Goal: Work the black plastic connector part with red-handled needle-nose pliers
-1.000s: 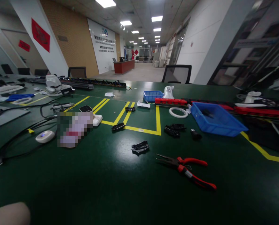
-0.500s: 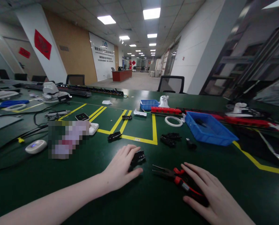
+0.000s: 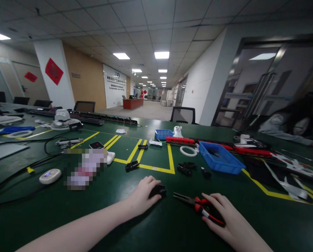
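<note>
Head view: black part (image 3: 160,190) under left hand (image 3: 144,194), grip unclear; pliers (image 3: 191,201) within open right hand (image 3: 232,215).

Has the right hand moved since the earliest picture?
Yes: out of view then, the right hand has come forward to the red-handled pliers, nearer the fixed yellow tape.

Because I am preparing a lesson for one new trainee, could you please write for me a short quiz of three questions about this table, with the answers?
1. Which of the person's hands is nearer to the red-handled pliers?
2. True or false: the white ring lies outside the larger blue tray.
3. Fill in the colour: the left hand partly covers a small ____ object.

Key:
1. The right hand.
2. True.
3. Black.
</note>
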`<state>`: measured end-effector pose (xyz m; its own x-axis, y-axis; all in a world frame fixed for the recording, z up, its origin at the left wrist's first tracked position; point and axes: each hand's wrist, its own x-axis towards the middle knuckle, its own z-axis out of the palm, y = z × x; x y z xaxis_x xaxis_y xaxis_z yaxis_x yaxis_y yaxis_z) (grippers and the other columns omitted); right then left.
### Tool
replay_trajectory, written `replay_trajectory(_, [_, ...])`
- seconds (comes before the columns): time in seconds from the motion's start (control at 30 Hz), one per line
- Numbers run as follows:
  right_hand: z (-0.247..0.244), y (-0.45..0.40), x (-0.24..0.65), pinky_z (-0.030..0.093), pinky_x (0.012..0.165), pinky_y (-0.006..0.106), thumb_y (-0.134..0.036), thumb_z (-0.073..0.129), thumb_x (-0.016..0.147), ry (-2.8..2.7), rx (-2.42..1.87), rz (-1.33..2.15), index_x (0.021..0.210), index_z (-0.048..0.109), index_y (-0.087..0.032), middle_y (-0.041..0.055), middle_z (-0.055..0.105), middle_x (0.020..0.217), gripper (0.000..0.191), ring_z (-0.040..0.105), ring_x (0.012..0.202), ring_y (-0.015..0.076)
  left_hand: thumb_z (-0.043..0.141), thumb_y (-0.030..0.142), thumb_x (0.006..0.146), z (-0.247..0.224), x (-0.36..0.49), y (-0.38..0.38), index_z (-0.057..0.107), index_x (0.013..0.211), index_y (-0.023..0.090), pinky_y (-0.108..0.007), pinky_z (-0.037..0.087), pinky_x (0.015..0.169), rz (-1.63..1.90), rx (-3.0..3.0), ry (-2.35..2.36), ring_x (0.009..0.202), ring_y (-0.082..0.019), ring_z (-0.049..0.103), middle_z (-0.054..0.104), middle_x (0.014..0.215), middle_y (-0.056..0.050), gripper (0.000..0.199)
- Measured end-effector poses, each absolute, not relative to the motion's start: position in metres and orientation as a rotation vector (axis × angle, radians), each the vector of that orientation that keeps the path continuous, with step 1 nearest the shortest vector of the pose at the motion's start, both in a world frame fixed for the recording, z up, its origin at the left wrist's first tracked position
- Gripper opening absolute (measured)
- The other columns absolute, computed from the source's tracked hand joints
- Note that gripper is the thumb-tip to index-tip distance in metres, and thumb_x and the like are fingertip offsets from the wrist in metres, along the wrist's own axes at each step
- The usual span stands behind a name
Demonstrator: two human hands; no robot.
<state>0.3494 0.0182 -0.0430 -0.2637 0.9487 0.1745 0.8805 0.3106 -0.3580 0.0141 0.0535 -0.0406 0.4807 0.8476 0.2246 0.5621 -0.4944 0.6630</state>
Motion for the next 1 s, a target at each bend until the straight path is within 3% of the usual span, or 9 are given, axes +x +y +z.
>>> replay_trajectory(0.17, [-0.038, 0.007, 0.34, 0.058, 0.085, 0.042, -0.052, 0.052, 0.09, -2.219, -1.495, 0.067, 0.126, 0.058, -0.027, 0.0089, 0.06, 0.121, 0.044, 0.065, 0.102, 0.0249, 0.06, 0.029, 0.093, -0.046, 0.011, 0.055, 0.055, 0.136, 0.019, -0.039, 0.046, 0.102, 0.776, 2.207, 1.068, 0.111, -0.022, 0.057, 0.058, 0.118, -0.008, 0.044])
replay_trajectory(0.33, [-0.038, 0.008, 0.344, 0.058, 0.087, 0.043, -0.05, 0.055, 0.09, -2.258, -1.52, -0.112, 0.131, 0.054, -0.025, 0.0102, 0.059, 0.125, 0.048, 0.064, 0.107, 0.0269, 0.066, 0.026, 0.089, -0.045, 0.01, 0.054, 0.056, 0.136, 0.021, -0.038, 0.048, 0.099, 0.78, 2.192, 0.961, 0.108, -0.021, 0.06, 0.059, 0.118, -0.006, 0.048])
replay_trajectory(0.57, [-0.029, 0.003, 0.337, 0.059, 0.081, 0.036, -0.048, 0.06, 0.087, -2.222, -1.548, 0.109, 0.114, 0.059, -0.024, 0.0075, 0.059, 0.115, 0.036, 0.067, 0.096, 0.0219, 0.075, 0.026, 0.083, -0.04, 0.009, 0.052, 0.06, 0.13, 0.021, -0.037, 0.048, 0.098, 0.701, 2.113, 0.837, 0.107, -0.021, 0.063, 0.065, 0.114, -0.006, 0.05])
replay_trajectory(0.7, [-0.031, 0.002, 0.333, 0.059, 0.082, 0.036, -0.046, 0.061, 0.087, -2.201, -1.481, 0.143, 0.116, 0.058, -0.024, 0.0085, 0.059, 0.117, 0.037, 0.066, 0.1, 0.0222, 0.076, 0.028, 0.081, -0.04, 0.01, 0.048, 0.06, 0.128, 0.02, -0.038, 0.049, 0.097, 0.65, 2.042, 0.833, 0.108, -0.022, 0.064, 0.067, 0.114, -0.006, 0.05])
replay_trajectory(0.83, [-0.033, 0.001, 0.33, 0.058, 0.088, 0.044, -0.04, 0.061, 0.087, -2.265, -1.38, -0.009, 0.122, 0.057, -0.024, 0.0101, 0.064, 0.118, 0.039, 0.065, 0.106, 0.0262, 0.078, 0.028, 0.08, -0.038, 0.013, 0.042, 0.059, 0.13, 0.022, -0.04, 0.049, 0.098, 0.621, 1.993, 0.817, 0.108, -0.023, 0.064, 0.067, 0.116, -0.006, 0.054])
replay_trajectory(1.0, [-0.038, 0.0, 0.328, 0.059, 0.085, 0.04, -0.035, 0.059, 0.089, -2.323, -1.181, -0.081, 0.128, 0.055, -0.024, 0.0103, 0.063, 0.12, 0.042, 0.066, 0.103, 0.0241, 0.078, 0.027, 0.08, -0.038, 0.012, 0.042, 0.056, 0.132, 0.024, -0.04, 0.05, 0.096, 0.639, 2.037, 0.829, 0.108, -0.022, 0.063, 0.064, 0.116, -0.005, 0.057])
